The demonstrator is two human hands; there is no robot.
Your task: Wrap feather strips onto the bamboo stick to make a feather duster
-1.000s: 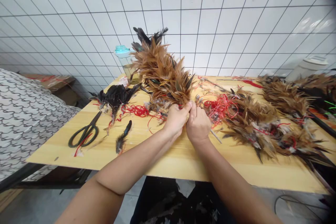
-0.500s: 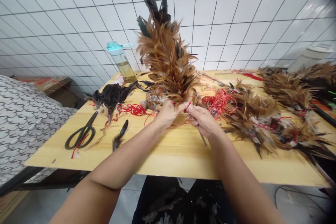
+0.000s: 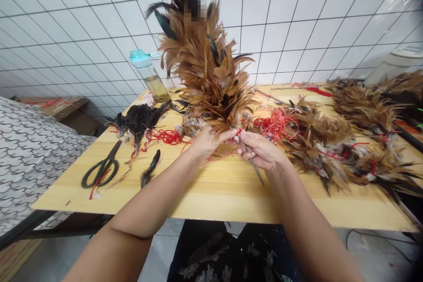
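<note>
Left hand (image 3: 205, 144) closed round the base of the brown-and-black feather bundle (image 3: 208, 66), thumb out to the red binding (image 3: 238, 132); bundle leans up and leftward above the wooden board (image 3: 211, 202), in front of the tiled wall (image 3: 261, 22). Right hand (image 3: 259, 150) meets it there, thumb and fingers pinched on the thin stick (image 3: 256, 169), which slants down toward the near edge. On the board, left side: black-handled scissors (image 3: 101, 172), dark feather clump (image 3: 140, 119), blue-lidded bottle (image 3: 150, 77) behind; right side, tangled red string (image 3: 277, 124) beside more brown feathers (image 3: 327, 136).
</note>
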